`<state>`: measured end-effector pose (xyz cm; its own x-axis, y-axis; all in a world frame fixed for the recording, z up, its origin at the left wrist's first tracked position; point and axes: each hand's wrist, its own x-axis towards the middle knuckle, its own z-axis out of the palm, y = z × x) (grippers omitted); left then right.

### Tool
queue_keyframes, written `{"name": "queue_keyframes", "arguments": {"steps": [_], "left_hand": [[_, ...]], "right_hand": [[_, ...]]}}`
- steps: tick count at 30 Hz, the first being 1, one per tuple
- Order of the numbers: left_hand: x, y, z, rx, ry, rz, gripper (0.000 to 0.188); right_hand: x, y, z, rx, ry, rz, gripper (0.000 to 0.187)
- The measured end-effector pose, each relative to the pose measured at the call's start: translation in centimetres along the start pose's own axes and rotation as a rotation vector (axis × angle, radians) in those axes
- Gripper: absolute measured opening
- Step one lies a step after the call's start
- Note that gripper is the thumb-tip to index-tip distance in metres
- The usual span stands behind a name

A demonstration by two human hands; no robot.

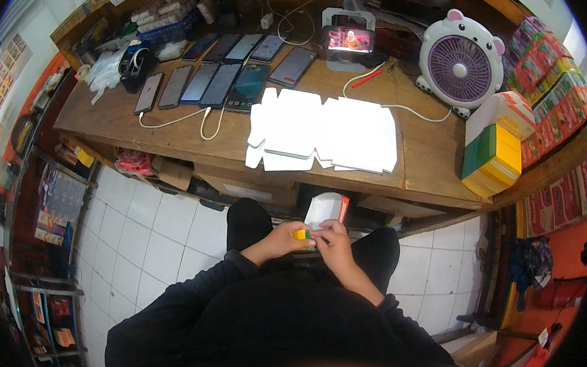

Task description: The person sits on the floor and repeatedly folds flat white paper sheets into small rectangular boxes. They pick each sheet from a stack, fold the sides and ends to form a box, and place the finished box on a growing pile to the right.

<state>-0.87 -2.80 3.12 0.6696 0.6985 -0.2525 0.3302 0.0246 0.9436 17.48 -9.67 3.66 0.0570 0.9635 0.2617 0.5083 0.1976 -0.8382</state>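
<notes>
In my lap, my left hand (278, 243) is closed around a small yellow and green carton (301, 234). The fingers of my right hand (335, 249) are pressed together at the carton's right side, gripping it; my hands cover much of it. Just beyond my hands, between my knees, an open box (324, 210) with a pale inside and an orange-red side stands tilted. On the table edge ahead lies a stack of flat white unfolded cartons (359, 133). At the right, yellow and green cartons (492, 161) are piled together.
Several phones (249, 87) lie in rows on the wooden table (200, 142), some with white cables. A propped phone (349, 39) shows a video. A bear-shaped fan (460, 69) stands at the right beside colourful packets (556, 87). Shelves (57, 213) flank my left.
</notes>
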Motion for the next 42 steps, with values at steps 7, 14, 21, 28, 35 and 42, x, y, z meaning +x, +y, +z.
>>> {"name": "queue_keyframes", "arguments": {"steps": [7,14,21,28,35,42], "left_hand": [[-0.1,-0.6,0.5,-0.171,-0.078,-0.085,0.023],[-0.7,1.2,2.9,0.175,-0.236,0.148,0.025],[1.1,4.5,-0.1,0.171,0.604,0.206,0.048],[2.3,9.9,-3.4,-0.671,0.307,0.405,0.041],[1.6,15.6,-4.8,-0.422,0.548,0.358,0.035],[1.4,16.2,-5.3,-0.440,0.728,0.481,0.045]], "right_hand": [[-0.8,1.3,0.6,0.126,-0.045,0.147,0.022],[1.3,4.4,-0.7,0.041,0.295,0.475,0.057],[2.8,1.3,-3.9,0.294,0.204,0.185,0.043],[8.7,-8.2,-4.7,0.895,0.238,-0.029,0.033],[11.2,-11.9,-6.2,0.517,0.060,0.150,0.043],[10.6,-11.4,-6.4,0.224,-0.089,0.143,0.044]]}}
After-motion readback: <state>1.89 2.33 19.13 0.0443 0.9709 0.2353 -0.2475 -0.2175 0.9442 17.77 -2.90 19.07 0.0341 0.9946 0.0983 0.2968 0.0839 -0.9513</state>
